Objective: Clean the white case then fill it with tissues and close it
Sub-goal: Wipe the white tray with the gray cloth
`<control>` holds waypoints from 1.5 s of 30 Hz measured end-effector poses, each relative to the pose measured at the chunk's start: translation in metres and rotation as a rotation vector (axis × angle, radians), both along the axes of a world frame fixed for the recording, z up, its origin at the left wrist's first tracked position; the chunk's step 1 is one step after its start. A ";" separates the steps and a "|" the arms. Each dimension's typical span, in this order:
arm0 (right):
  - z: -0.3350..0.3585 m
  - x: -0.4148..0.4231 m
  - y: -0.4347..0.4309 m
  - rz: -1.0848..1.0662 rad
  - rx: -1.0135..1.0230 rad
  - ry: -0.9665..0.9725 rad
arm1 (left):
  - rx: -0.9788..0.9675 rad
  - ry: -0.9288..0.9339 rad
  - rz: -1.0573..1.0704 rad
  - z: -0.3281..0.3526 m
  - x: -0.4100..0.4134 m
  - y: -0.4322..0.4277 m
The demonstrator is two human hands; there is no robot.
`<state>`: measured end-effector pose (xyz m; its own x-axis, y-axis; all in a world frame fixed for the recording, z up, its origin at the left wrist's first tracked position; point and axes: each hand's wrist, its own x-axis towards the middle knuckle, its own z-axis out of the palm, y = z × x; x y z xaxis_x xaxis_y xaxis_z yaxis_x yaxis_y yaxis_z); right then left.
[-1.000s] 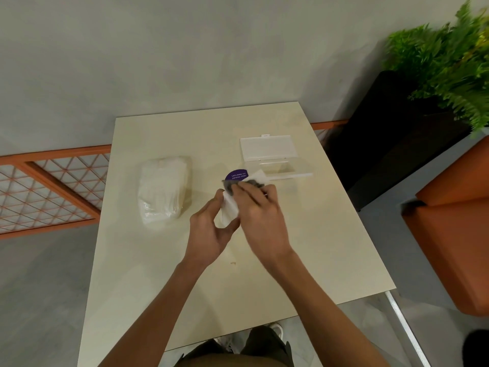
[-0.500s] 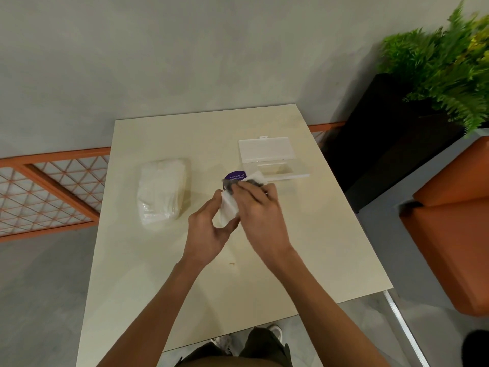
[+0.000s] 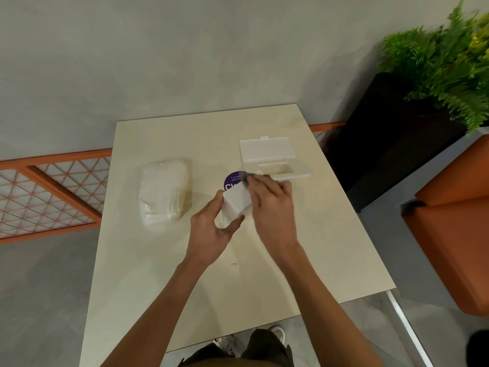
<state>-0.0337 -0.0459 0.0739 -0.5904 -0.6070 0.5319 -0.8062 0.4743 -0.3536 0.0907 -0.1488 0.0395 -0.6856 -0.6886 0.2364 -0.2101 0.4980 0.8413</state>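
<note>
The white case [image 3: 267, 152] lies open at the table's far right, its lid flat behind the clear base [image 3: 287, 171]. Just in front of it I hold a white packet [image 3: 235, 205] with a round purple label [image 3: 231, 181]. My left hand [image 3: 211, 229] grips the packet's near end from the left. My right hand [image 3: 272, 205] lies over its right side, fingertips pinching a small dark grey piece [image 3: 245, 181] at the packet's far end. This hand is blurred. A bundle of white tissues [image 3: 164, 192] in clear plastic lies to the left.
The cream table [image 3: 238, 300] stands against a grey wall. An orange lattice rail [image 3: 53, 186] runs on the left. A black planter [image 3: 391, 144] with a green fern and an orange seat [image 3: 455, 234] stand to the right. My shoes show below the near edge.
My right hand has slid a little to the right across the packet, so more of the purple label shows. My left hand keeps its grip on the packet.
</note>
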 end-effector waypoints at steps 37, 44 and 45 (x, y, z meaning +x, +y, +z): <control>0.032 -0.021 0.050 0.094 -0.455 -1.110 | 0.093 -0.224 -0.063 0.031 0.007 -0.022; 0.043 -0.015 0.026 0.048 -0.429 -0.910 | 0.113 -0.210 -0.070 0.014 0.011 -0.020; 0.045 -0.015 0.023 0.036 -0.448 -0.894 | 0.106 -0.213 -0.072 0.012 0.012 -0.020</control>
<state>-0.0484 -0.0227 0.1189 -0.8707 -0.4844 0.0851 -0.1677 0.1297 -0.9773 0.1026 -0.1686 0.0520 -0.7602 -0.6496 0.0101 -0.3560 0.4295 0.8299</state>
